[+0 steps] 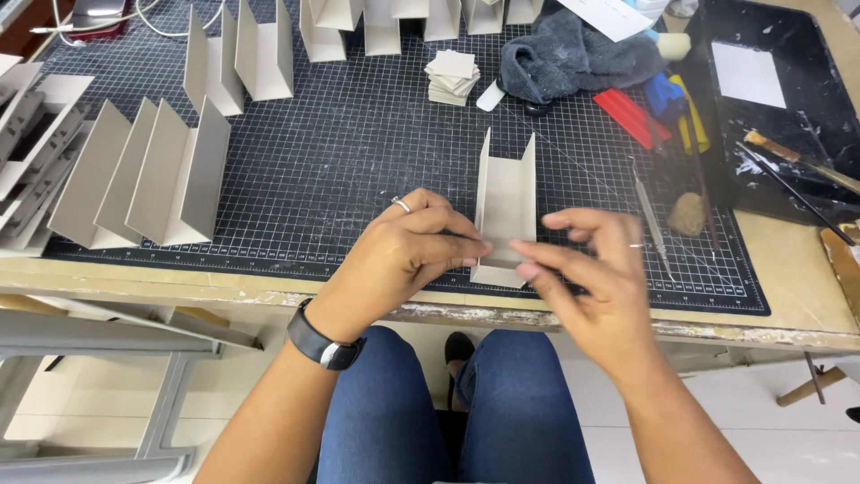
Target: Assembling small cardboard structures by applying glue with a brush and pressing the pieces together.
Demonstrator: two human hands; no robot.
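The folded grey card piece [504, 202] stands on the dark gridded cutting mat [358, 152], shaped like a trough with both side walls upright, right at the table's near edge and directly between the two hands. The left hand [408, 255] comes in from the left, fingers curled together, their tips pinched against the near left corner of the card; there's a ring on it and a black band on the wrist. The right hand [596, 269] sits just to the right of the card, fingers loosely spread and half open, blurred, one fingertip at the near right corner, though I cannot tell whether it actually grips. Off to the left stand more folded card pieces [152, 179], well apart, and a small stack of card squares [452, 76] lies farther back beside a dark cloth [573, 54]
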